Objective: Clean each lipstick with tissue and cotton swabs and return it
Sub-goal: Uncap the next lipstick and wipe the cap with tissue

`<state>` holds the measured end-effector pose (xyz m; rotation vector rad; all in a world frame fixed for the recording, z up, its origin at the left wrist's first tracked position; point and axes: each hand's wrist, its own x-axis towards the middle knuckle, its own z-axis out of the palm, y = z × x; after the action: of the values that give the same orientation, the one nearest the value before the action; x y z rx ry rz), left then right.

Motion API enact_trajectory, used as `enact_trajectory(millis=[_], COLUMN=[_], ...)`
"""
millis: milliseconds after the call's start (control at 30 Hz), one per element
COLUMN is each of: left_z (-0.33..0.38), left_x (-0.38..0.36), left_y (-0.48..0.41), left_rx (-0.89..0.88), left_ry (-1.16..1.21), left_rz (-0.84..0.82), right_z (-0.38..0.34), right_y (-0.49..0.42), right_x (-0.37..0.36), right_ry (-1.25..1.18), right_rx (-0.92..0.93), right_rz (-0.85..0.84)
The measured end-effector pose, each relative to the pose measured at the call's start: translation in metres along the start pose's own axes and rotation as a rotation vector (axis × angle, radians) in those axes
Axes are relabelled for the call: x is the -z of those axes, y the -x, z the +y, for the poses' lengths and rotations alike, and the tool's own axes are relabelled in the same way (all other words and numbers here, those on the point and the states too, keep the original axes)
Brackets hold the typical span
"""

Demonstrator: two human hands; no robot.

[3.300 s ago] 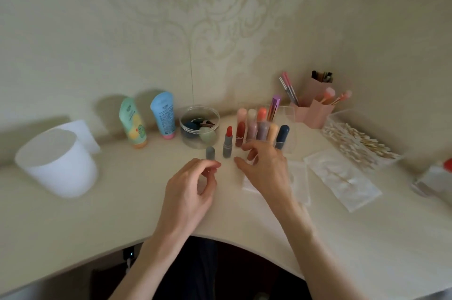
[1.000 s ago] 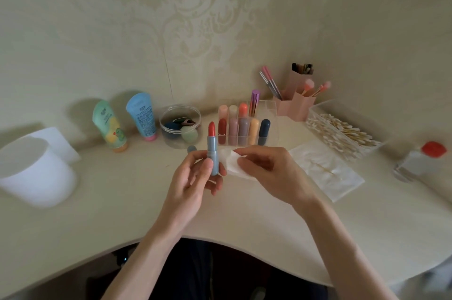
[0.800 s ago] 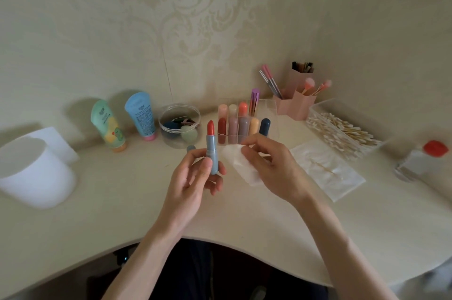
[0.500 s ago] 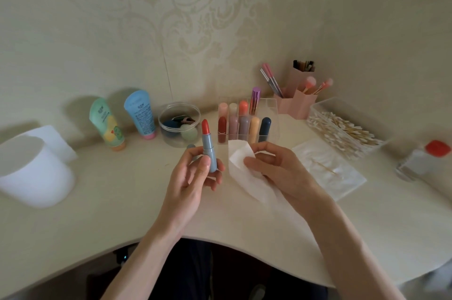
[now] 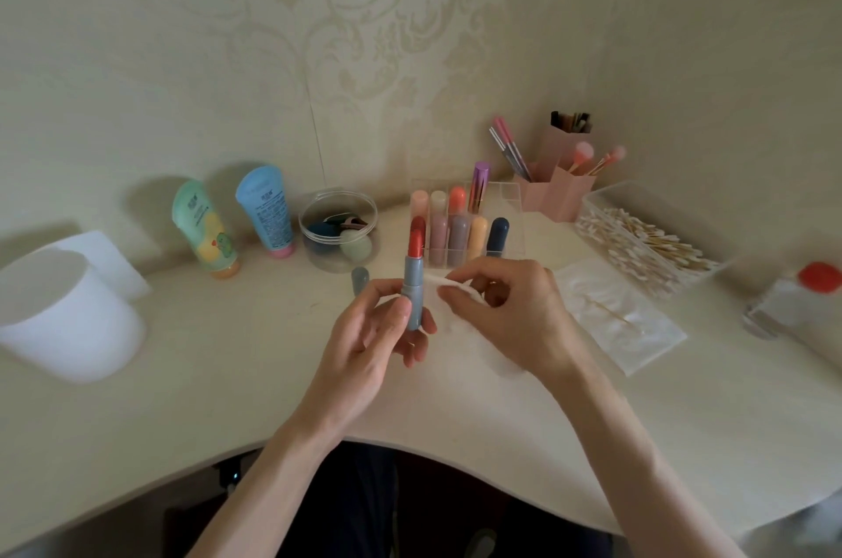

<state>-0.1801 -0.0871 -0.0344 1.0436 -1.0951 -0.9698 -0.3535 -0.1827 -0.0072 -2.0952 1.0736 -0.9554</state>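
**Step in hand:** tissue wipe of one opened lipstick.

**Left hand** (image 5: 364, 343): holds the blue-cased lipstick (image 5: 414, 284) upright above the middle of the desk (image 5: 182, 398). Thumb and fingers (image 5: 401, 312) are curled round the lower case. The red bullet is wound out and bare.

**Right hand** (image 5: 519, 316): pinches a white tissue (image 5: 449, 284) between thumb and fingertips, just beside the case on its right. Whether the tissue touches the case cannot be told.

**Other items:**
- The blue cap (image 5: 359, 279) stands on the desk just behind the left hand.
- The clear organiser (image 5: 510, 211), holding the other lipsticks, stands at the back edge.
- The box of cotton swabs (image 5: 606, 200) sits toward the back right corner.

**Assessment:** the wipe looks barely begun.
- **Next move:** lay the tissue against the case or bullet and draw it round with light pressure while the left hand steadies the case. The bullet is likely soft and could smear or break.
- **Outstanding:** swab work, capping, and return to the organiser.
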Motion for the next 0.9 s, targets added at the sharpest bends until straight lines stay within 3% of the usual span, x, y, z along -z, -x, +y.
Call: enact_trajectory(millis=[100,400,533,633,767,833,900], left_z=[-0.002,-0.006,-0.006,-0.004,-0.004,-0.004,-0.005], left_x=[0.002,0.002,0.001,0.001,0.002,0.002,0.003], left_y=[0.000,-0.002,-0.002,-0.001,-0.001,-0.001,-0.001], left_rx=[0.014,0.047,0.052,0.048,0.039,0.033,0.024], left_ry=[-0.010,-0.037,-0.041,-0.034,-0.011,-0.015,-0.024], left_rz=[-0.028,0.030,0.059,0.054,0.068,0.075,0.067], right_z=[-0.008,-0.014,0.000,0.003,0.013,0.019,0.016], right_y=[-0.005,-0.001,-0.004,-0.004,-0.006,-0.006,-0.004], right_x=[0.001,0.020,0.026,0.020,0.010,0.010,0.015], right_ry=[-0.217,-0.571,-0.554,-0.458,-0.190,-0.224,-0.351], right_rx=[-0.033,-0.044,-0.036,0.012,-0.014,-0.032,-0.049], right_rz=[-0.104,-0.610,-0.737,-0.642,-0.284,-0.205,-0.242])
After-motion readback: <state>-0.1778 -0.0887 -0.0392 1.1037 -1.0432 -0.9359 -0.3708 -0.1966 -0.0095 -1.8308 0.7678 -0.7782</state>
